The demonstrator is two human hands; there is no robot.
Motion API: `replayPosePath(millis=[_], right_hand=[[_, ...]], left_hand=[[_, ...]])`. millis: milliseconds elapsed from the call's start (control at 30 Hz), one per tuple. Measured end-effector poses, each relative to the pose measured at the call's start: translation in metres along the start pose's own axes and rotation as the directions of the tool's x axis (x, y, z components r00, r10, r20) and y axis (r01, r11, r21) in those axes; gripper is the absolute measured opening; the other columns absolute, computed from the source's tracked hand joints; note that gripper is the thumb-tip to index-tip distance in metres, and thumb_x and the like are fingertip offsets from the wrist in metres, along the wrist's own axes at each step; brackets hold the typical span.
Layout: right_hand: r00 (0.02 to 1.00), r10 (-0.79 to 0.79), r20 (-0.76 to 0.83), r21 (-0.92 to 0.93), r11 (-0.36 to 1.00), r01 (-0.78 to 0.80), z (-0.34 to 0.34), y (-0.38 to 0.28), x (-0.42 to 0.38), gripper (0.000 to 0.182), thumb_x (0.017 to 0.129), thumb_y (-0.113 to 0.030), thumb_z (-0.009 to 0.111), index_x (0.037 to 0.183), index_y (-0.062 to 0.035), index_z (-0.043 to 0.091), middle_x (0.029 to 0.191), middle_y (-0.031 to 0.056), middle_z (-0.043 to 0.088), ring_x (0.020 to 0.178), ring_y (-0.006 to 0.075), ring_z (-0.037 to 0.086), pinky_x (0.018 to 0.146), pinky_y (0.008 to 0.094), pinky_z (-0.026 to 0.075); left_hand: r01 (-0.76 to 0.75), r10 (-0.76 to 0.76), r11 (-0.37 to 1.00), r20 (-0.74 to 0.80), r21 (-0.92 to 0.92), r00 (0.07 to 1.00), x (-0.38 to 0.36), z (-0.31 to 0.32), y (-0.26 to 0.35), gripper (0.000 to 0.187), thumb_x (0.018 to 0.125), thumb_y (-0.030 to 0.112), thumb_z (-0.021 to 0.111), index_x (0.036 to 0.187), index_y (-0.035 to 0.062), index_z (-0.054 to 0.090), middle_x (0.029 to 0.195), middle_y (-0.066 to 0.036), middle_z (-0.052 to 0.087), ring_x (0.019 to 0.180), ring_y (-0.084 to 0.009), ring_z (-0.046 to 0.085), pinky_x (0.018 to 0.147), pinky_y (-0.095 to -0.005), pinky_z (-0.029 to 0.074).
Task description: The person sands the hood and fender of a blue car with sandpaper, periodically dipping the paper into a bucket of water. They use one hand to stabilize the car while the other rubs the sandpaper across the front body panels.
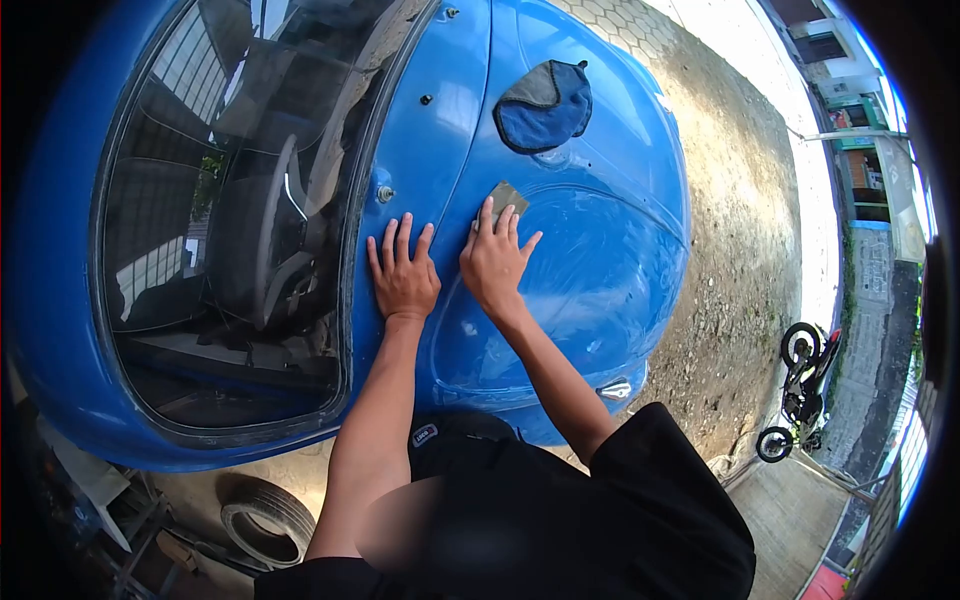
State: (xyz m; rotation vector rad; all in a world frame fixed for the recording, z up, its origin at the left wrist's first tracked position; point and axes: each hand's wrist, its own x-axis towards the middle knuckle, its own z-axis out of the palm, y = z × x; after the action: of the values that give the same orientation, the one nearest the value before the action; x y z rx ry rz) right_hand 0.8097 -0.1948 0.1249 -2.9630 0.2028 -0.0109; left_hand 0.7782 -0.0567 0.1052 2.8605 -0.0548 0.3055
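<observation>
My left hand (406,270) lies flat on the blue car (600,290), fingers spread, on the panel just below the windshield. It holds nothing. To its right, my right hand (495,258) presses a grey-brown piece of sandpaper (511,197) against the hood. Part of the sheet sticks out past the fingertips; the rest is hidden under them. Pale, dull smears mark the paint around that hand. Farther up the hood rests a folded blue and grey cloth (548,108), apart from both hands.
The windshield (240,220) borders the work area on the left, with a metal nozzle fitting (385,194) close to my left hand. A loose tire (268,522) lies on the ground at lower left. Across the gravel (735,260), a motorcycle (803,390) stands by a wall.
</observation>
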Motion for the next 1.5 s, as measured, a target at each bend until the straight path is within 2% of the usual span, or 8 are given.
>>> replayPosePath(millis=[100,200,333,433,567,833,1233,1500], right_hand=[[0.991,-0.048,0.122,0.039,0.998,0.044,-0.017,-0.014,-0.025,0.054,0.105,-0.029,0.042,0.153,-0.0036,0.043,0.152,0.0349,0.043,0.141,0.0487,0.044,0.111,0.0790,0.019],[0.996,0.083,-0.013,0.063,0.995,-0.082,-0.006,0.005,0.017,0.054,0.105,-0.028,0.042,0.153,-0.0032,0.044,0.152,0.0345,0.043,0.141,0.0502,0.044,0.111,0.0783,0.020],[0.961,0.271,0.056,0.187,0.943,-0.277,-0.026,0.021,0.066,0.053,0.105,-0.028,0.042,0.151,-0.0026,0.046,0.150,0.0344,0.045,0.141,0.0490,0.043,0.109,0.0778,0.024],[0.985,0.173,-0.025,0.131,0.977,-0.168,-0.009,0.008,0.029,0.052,0.104,-0.028,0.044,0.150,-0.0037,0.048,0.147,0.0342,0.048,0.138,0.0481,0.047,0.108,0.0762,0.029],[0.989,-0.024,0.145,0.156,0.988,0.001,-0.017,-0.034,-0.067,0.055,0.104,-0.028,0.045,0.154,-0.0061,0.044,0.152,0.0322,0.045,0.143,0.0455,0.043,0.109,0.0747,0.028],[0.996,-0.016,0.089,0.475,0.880,-0.029,-0.016,0.010,-0.047,0.048,0.106,-0.020,0.043,0.152,-0.0046,0.044,0.153,0.0204,0.049,0.144,0.0361,0.044,0.118,0.0583,0.032],[0.907,-0.358,0.220,0.452,0.862,0.230,0.005,0.008,-0.266,0.053,0.105,-0.020,0.047,0.156,-0.0098,0.039,0.159,0.0164,0.043,0.149,0.0326,0.038,0.117,0.0597,0.032],[0.936,-0.336,0.105,0.399,0.876,0.270,0.016,0.005,-0.285,0.057,0.102,-0.018,0.050,0.157,-0.0155,0.039,0.163,0.0129,0.037,0.151,0.0308,0.035,0.118,0.0595,0.031]], left_hand=[[-0.001,0.001,1.000,-0.005,-0.004,1.000,0.000,-0.001,-0.002,0.047,0.095,0.023,0.054,0.142,0.0291,0.057,0.157,-0.004,0.045,0.148,-0.0266,0.036,0.126,-0.0559,0.019],[-0.004,0.004,1.000,0.002,-0.009,1.000,0.001,-0.003,-0.001,0.047,0.095,0.022,0.054,0.141,0.0282,0.058,0.157,-0.004,0.045,0.148,-0.0267,0.036,0.126,-0.0559,0.019],[-0.012,0.012,1.000,0.004,-0.004,1.000,0.000,-0.005,0.000,0.046,0.095,0.022,0.054,0.141,0.0272,0.059,0.157,-0.005,0.045,0.148,-0.0273,0.036,0.126,-0.0559,0.019],[-0.016,0.016,1.000,0.002,0.001,1.000,-0.001,-0.004,0.001,0.046,0.094,0.022,0.054,0.140,0.0267,0.059,0.156,-0.005,0.045,0.148,-0.0279,0.036,0.125,-0.0563,0.019],[-0.025,0.025,1.000,-0.014,-0.014,1.000,0.000,0.002,-0.003,0.046,0.094,0.023,0.055,0.140,0.0260,0.059,0.156,-0.005,0.045,0.149,-0.0286,0.036,0.125,-0.0570,0.019],[-0.033,0.034,0.999,-0.045,0.015,0.998,0.001,-0.001,0.000,0.045,0.094,0.021,0.056,0.138,0.0256,0.060,0.155,-0.005,0.046,0.148,-0.0275,0.037,0.124,-0.0570,0.020],[-0.072,0.072,0.997,-0.120,0.007,0.990,-0.003,0.001,-0.002,0.042,0.099,0.018,0.051,0.141,0.0239,0.057,0.153,-0.006,0.048,0.147,-0.0274,0.037,0.125,-0.0556,0.019],[-0.207,0.193,0.972,-0.125,-0.108,0.973,-0.020,0.003,-0.023,0.043,0.097,0.011,0.055,0.140,0.0167,0.059,0.152,-0.009,0.050,0.145,-0.0295,0.040,0.125,-0.0517,0.024]])
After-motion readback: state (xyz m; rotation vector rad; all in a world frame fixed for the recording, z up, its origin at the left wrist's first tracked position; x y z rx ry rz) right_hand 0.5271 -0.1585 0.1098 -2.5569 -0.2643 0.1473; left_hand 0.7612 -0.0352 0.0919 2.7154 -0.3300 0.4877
